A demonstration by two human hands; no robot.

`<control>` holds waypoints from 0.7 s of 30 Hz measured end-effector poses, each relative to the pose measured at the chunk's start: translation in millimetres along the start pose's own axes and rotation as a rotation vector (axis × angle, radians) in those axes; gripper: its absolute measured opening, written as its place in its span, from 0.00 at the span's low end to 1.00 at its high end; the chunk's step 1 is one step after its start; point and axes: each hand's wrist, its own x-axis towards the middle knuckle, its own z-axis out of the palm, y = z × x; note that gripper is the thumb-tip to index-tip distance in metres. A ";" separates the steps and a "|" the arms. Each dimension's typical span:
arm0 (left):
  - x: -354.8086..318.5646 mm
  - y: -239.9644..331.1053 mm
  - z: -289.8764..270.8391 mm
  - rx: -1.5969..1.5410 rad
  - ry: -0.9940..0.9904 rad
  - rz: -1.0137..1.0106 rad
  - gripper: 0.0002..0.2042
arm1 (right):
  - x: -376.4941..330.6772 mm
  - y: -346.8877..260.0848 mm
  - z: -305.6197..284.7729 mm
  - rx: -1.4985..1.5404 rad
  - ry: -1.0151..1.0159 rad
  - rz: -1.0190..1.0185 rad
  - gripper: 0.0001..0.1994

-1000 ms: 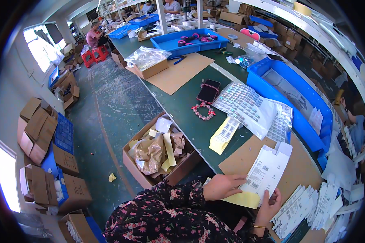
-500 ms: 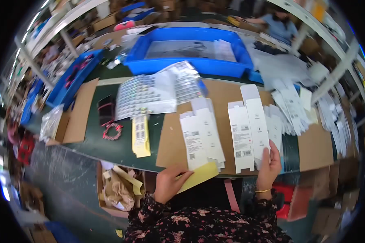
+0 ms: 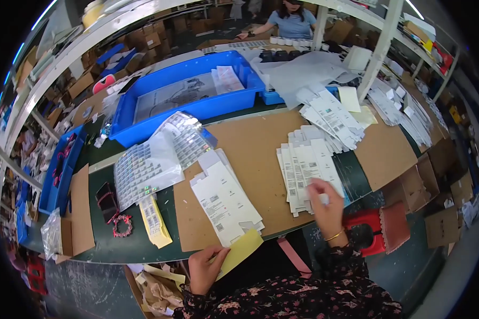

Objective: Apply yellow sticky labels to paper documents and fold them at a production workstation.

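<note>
My left hand (image 3: 206,270) pinches a yellow sheet (image 3: 244,251) at the table's front edge. The sheet's far corner overlaps the near end of a pile of flat white cartons (image 3: 222,194). My right hand (image 3: 328,206) is over the near end of a second, fanned pile of flat white cartons (image 3: 308,165). Its fingers are curled and blurred, with a pale patch between them, so I cannot tell whether they hold anything. Both piles lie on a brown cardboard sheet (image 3: 261,135).
A large blue bin (image 3: 197,103) stands at the back. Sticker sheets (image 3: 146,170), a yellow label strip (image 3: 155,222), a beaded bracelet (image 3: 123,226) and a dark phone-like object (image 3: 107,202) lie left. More cartons (image 3: 332,119) lie right. A co-worker (image 3: 292,22) sits beyond.
My view has turned to the right. The carton by my right hand now lies on the right pile, and that hand's grip on it is gone. My left hand keeps the yellow sheet.
</note>
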 end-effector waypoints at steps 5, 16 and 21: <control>0.2 16.2 -9.5 -0.050 -0.051 -0.030 0.07 | -14.5 -53.8 45.0 0.041 -0.488 -0.244 0.15; 2.5 20.3 -21.7 -0.093 -0.107 -0.015 0.05 | -40.9 -52.9 70.5 0.173 -0.961 -0.323 0.21; 3.8 18.1 -16.9 -0.128 -0.100 -0.056 0.04 | -41.9 -52.6 67.2 0.236 -0.938 -0.161 0.20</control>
